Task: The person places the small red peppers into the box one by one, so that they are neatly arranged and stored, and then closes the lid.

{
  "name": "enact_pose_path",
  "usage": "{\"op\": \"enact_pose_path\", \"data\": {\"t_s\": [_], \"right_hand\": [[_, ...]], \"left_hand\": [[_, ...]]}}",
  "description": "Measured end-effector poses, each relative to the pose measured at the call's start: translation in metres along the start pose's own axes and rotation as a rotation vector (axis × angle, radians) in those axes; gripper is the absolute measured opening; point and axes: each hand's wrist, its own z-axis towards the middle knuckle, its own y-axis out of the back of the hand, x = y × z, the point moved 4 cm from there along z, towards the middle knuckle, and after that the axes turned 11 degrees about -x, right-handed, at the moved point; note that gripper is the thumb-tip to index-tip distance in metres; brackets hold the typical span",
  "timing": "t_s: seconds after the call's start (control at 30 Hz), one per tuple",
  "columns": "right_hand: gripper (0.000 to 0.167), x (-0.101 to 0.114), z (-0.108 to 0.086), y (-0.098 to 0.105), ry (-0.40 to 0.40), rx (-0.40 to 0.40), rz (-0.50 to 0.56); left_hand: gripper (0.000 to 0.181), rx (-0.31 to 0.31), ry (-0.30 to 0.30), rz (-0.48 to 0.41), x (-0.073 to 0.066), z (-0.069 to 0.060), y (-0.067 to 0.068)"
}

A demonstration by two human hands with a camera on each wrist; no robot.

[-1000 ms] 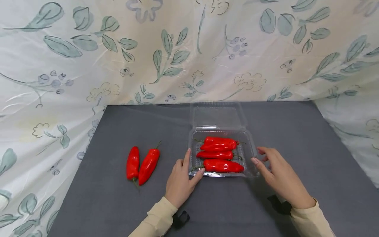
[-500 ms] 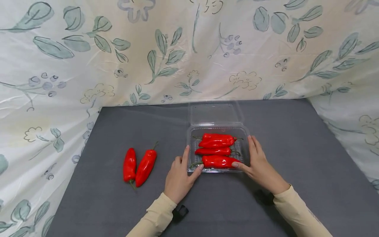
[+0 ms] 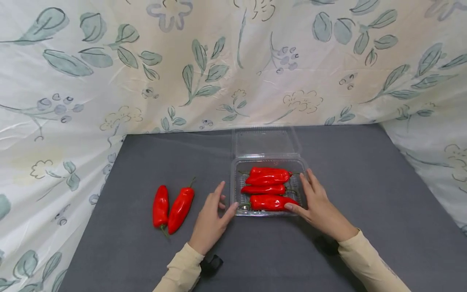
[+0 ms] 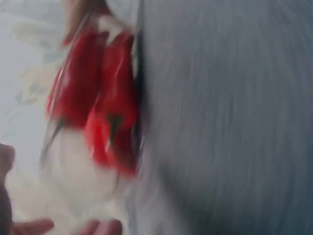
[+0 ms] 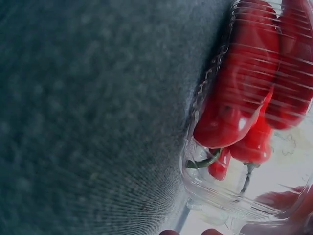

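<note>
A clear plastic clamshell container [image 3: 233, 178] lies with its lid [image 3: 266, 144] folded back. Several glossy red peppers [image 3: 271, 202] lie crosswise inside it, green stems at their ends. My right hand [image 3: 324, 209] rests on the container's right side, its fingers fairly straight along the edge and the thumb over the near right corner. In the right wrist view, peppers [image 5: 239, 88] show through the ribbed wall. My left hand [image 3: 209, 225], fingers relaxed and holding nothing, is just left of the container. The left wrist view is blurred; it shows peppers [image 4: 78, 83] in the container.
Left of the container, two loose red peppers, one [image 3: 160, 207] beside the other [image 3: 181, 210], lie on the dark grey tabletop [image 3: 346, 158]. A leaf-patterned cloth [image 3: 255, 81] hangs behind the table and along its sides.
My right hand has come left from beside the container onto its right edge. My left hand has let go of the left edge and drawn back to the left.
</note>
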Motion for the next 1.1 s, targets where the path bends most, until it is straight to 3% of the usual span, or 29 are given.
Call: {"op": "enact_pose_path", "data": {"t_s": [0.1, 0.2, 0.33, 0.57, 0.77, 0.93, 1.1], "right_hand": [[0.104, -0.002, -0.002, 0.001, -0.005, 0.004, -0.001], [0.102, -0.002, -0.001, 0.002, 0.003, -0.007, 0.004], [0.104, -0.002, 0.0, 0.003, 0.018, -0.025, -0.009], [0.114, -0.001, 0.001, 0.001, 0.004, -0.006, -0.007], [0.116, -0.001, -0.001, 0.002, 0.004, 0.023, 0.031], [0.117, -0.002, -0.001, 0.003, 0.002, 0.03, 0.034], [0.118, 0.0, 0.001, 0.003, -0.006, 0.035, 0.035]], "left_hand": [[0.055, -0.141, -0.055, -0.027, 0.008, 0.006, 0.027], [0.039, -0.265, -0.109, 0.014, 0.021, 0.015, 0.057], [0.031, -0.331, -0.085, 0.144, 0.046, 0.024, 0.09], [0.04, -0.294, 0.117, 0.289, 0.087, 0.024, 0.126], [0.058, -0.18, 0.258, 0.328, 0.106, 0.022, 0.132], [0.068, -0.094, 0.298, 0.328, 0.113, 0.019, 0.127], [0.068, -0.102, 0.292, 0.329, 0.114, 0.019, 0.127]]}}
